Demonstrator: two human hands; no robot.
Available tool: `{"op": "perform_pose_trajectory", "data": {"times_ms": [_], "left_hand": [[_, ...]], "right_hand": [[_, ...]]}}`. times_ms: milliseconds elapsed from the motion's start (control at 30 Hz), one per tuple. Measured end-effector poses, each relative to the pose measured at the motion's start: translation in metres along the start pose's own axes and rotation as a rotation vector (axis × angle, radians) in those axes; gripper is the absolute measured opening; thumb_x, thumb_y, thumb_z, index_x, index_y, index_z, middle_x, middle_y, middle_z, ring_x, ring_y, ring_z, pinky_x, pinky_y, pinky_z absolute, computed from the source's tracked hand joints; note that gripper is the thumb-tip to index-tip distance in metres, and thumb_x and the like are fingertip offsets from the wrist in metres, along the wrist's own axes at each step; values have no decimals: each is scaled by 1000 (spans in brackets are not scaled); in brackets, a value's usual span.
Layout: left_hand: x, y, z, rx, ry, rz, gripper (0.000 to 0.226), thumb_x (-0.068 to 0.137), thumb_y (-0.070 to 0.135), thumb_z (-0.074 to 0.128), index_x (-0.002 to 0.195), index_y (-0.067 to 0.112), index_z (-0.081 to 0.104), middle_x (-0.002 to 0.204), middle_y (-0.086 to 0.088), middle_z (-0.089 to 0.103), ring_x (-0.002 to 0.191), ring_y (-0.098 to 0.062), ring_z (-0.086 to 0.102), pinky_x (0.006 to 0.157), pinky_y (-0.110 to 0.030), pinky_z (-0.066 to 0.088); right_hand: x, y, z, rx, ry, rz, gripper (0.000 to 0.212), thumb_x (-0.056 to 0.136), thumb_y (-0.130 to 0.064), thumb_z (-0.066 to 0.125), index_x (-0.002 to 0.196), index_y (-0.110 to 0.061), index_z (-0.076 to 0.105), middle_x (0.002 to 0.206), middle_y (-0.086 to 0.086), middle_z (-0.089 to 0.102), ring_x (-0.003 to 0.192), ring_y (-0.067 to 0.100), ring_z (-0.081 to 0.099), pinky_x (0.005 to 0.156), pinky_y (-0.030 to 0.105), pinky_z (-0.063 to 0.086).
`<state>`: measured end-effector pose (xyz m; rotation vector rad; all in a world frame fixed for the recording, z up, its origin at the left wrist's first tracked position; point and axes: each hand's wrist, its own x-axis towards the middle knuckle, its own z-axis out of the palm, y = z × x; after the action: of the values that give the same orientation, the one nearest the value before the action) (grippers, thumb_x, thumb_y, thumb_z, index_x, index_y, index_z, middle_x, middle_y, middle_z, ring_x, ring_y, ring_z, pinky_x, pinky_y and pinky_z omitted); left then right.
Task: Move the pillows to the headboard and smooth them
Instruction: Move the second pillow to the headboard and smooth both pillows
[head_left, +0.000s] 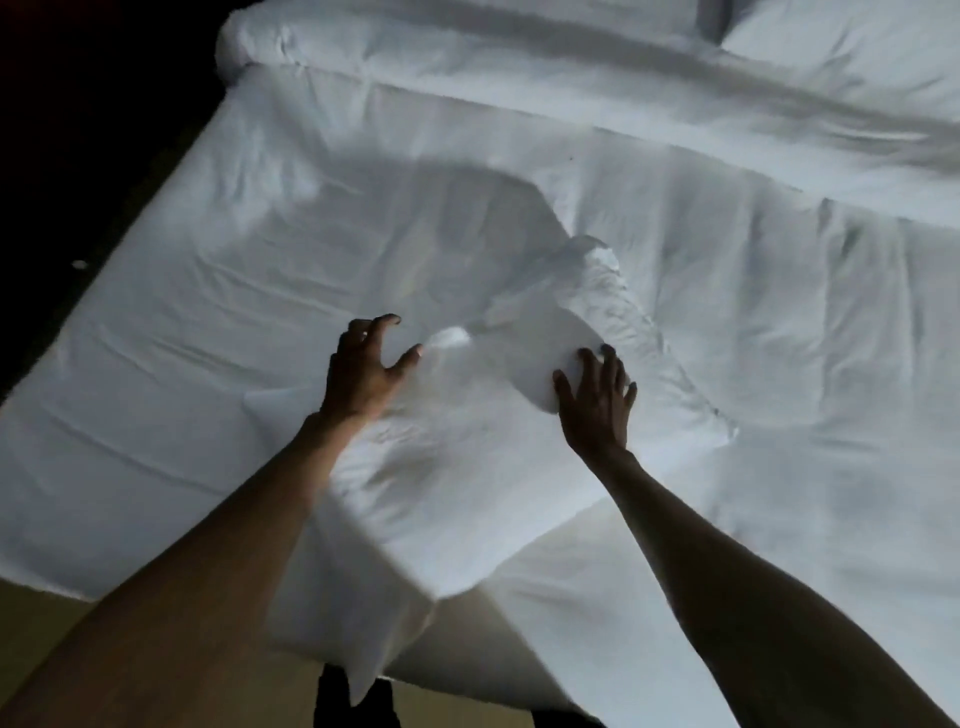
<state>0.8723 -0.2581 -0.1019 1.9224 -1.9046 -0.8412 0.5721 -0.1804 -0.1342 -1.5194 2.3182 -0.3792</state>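
Pillow (457, 467) front and centre, a white one, soft and rumpled, lying slantwise across the middle of the frame on the white bed sheet (208, 291). Its lower corner droops over the near edge of the bed at bottom centre, and its upper end bunches into a crinkled seam just right of centre. Creases run all through the case; the fabric looks loose and puffy.

Left hand (363, 369) sits over the pillow's upper left part, fingers spread wide and curled like a claw, thumb out toward the fabric; whether the fingertips touch is hard to tell. Right hand (597, 400) is pressed onto a rounded bulge of the pillow, fingers fanned and laid flat against it, not gripping.

Across the top of the frame lies a rolled, folded band of white duvet (467, 57). In the upper right corner, another pillow (857, 47) rests, far from the hands. Dark floor (78, 130) fills the upper left.
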Motion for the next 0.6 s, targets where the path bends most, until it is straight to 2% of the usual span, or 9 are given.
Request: {"op": "perform_pose_trajectory", "data": {"times_ms": [67,133,233,300,367,433,533,600], "left_hand": [[33,7,9,45,-198,73,75,88,76,51,150,33,47,152,-10,45,140,-31,46,113,-51,41],[61,8,21,103,-379,121,83,85,83,51,155,41,37,161,-6,37,147,-28,39,119,-50,35],[84,7,32,53,-502,138,99,72,94,52,157,46,35,166,-1,34,150,-23,38,122,-45,33],[89,7,35,12,-607,154,97,76,88,60,159,48,29,169,3,28,152,-21,35,123,-41,31],[89,5,38,6,-710,176,96,82,81,61,162,49,20,172,6,21,156,-20,27,123,-38,25],[86,2,40,3,-743,192,99,83,82,58,163,51,9,173,12,17,158,-19,22,123,-37,22],[82,-4,40,16,-782,168,101,81,87,53,159,58,-3,173,15,15,156,-25,29,122,-41,26],[75,-2,37,4,-803,149,101,80,88,53,156,63,-8,171,13,23,151,-29,38,119,-43,33]], "right_hand": [[-23,7,6,62,60,193,62,102,-52,45,151,-16,39,163,15,25,148,34,26,116,55,25],[-45,2,18,163,139,422,67,100,-57,48,154,-20,34,164,14,23,150,32,24,112,57,31],[-72,-18,37,419,311,695,74,92,-67,53,150,-28,29,156,11,30,146,31,29,104,59,41],[-90,-32,48,583,369,822,80,89,-71,53,152,-31,24,153,11,31,147,32,28,109,57,39],[-109,-45,57,726,348,876,87,90,-72,53,158,-34,14,164,8,19,154,25,14,120,50,27],[-125,-52,65,808,340,886,93,89,-71,57,161,-40,6,170,5,6,155,18,10,119,39,23],[-143,-57,76,926,340,919,100,87,-68,64,161,-42,4,170,-3,6,154,14,16,108,27,23],[-149,-59,80,983,361,926,106,83,-69,67,162,-38,4,169,-10,12,155,14,19,113,28,24]]}}
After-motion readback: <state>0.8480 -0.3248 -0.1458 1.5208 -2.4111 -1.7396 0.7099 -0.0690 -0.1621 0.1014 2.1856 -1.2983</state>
